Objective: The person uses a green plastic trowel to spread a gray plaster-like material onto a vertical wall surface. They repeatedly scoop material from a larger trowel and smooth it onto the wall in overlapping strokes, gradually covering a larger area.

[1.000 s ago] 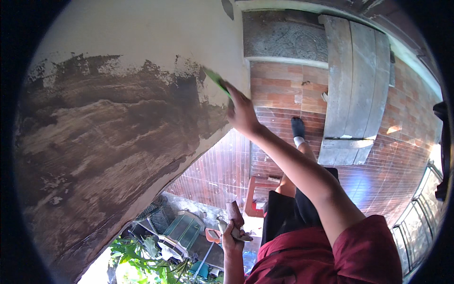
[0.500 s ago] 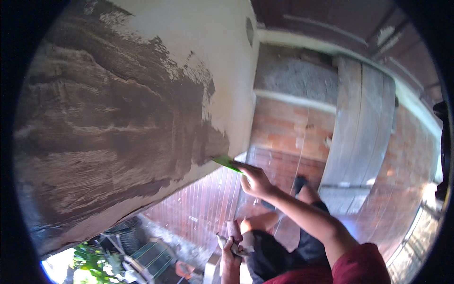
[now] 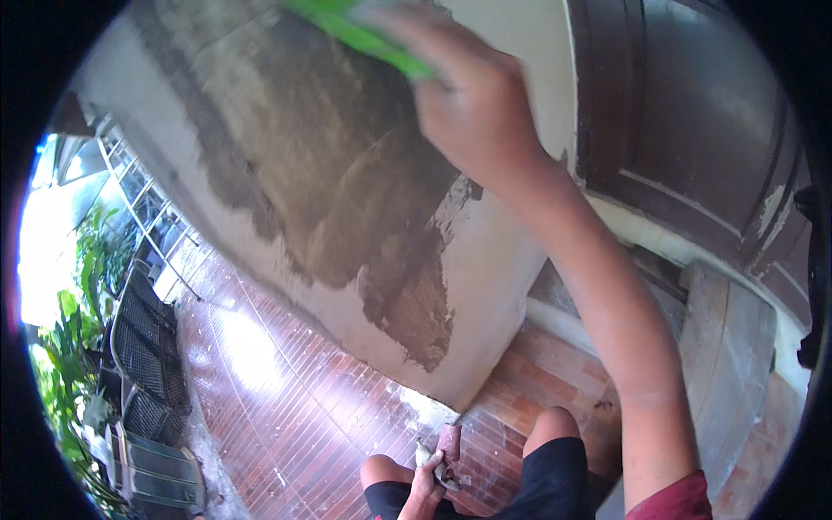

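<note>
In the right hand (image 3: 472, 108), a green flat scraper (image 3: 360, 35) was gripped, raised before a dark coating (image 3: 338, 173) on the pale wall (image 3: 490, 260); contact could not be judged. By the left hand (image 3: 423, 487), low down, a reddish cylindrical piece (image 3: 449, 440) was grasped. Tiled floor (image 3: 260, 381) was seen beyond.

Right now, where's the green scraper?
Head view, top centre: the green scraper is in the right hand, over the dark wall patch; whether it touches is unclear.
</note>
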### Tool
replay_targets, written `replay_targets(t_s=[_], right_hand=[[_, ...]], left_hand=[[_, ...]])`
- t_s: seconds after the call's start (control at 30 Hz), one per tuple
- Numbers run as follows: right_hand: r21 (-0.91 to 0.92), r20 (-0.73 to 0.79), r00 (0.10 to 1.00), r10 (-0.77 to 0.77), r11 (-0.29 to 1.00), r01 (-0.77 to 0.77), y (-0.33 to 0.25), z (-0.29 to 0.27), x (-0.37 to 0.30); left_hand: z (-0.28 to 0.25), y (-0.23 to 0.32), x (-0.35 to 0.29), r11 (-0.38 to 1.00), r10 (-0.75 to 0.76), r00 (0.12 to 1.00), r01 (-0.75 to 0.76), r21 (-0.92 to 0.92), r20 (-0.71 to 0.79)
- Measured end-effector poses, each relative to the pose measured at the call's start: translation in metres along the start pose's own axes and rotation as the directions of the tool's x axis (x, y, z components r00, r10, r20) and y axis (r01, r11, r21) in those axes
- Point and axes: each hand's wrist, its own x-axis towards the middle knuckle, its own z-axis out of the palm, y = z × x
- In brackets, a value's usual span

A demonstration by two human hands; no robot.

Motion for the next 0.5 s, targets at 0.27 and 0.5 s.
replay_targets(t_s=[0.27,0.5], right_hand=[[-0.073,0.348,0.937,-0.031,0.996,0.06,-0.074,0.013,-0.115],[-0.033,0.626,0.78,0.002,0.999,0.023,-0.099,-0.033,-0.215]], left_hand=[[-0.052,-0.032,0.028,0.973,0.053,0.998,-0.059,-0.224,-0.03],[-0.076,-0.009,0.032,0.995,-0.019,0.995,0.01,-0.096,-0.093]])
